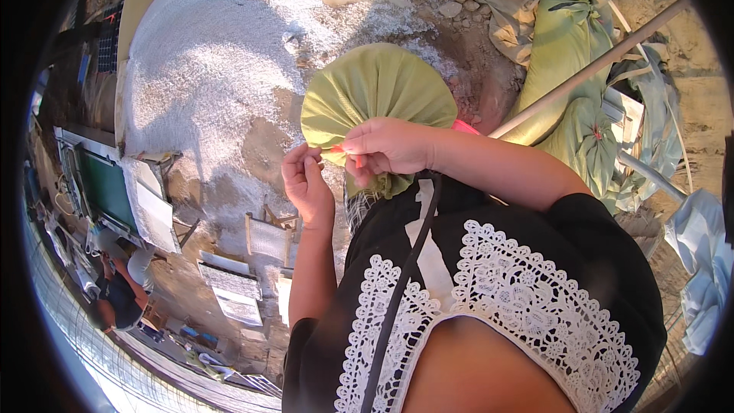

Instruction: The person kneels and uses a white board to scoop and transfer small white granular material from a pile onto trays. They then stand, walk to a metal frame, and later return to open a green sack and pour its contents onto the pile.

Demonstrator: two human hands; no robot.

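A pale green woven sack point(378, 83) stands before me, its top gathered into pleats and its neck bunched close to my waist. My right hand point(385, 146) pinches a red tie point(359, 160) at the gathered neck. To its left, my left hand point(309, 183) has thumb and fingertips drawn together around what looks like the other end of the tie; the fingers partly hide that end. Part of the sack's neck is covered by my right hand and forearm.
White granular material point(212, 63) is spread over the ground. Filled green sacks point(565, 63) and a long pole point(596, 66) are at right. Wooden-framed screens point(268, 238) stand at lower left. Farther left, a person point(117, 292) is beside a green-topped machine point(106, 186).
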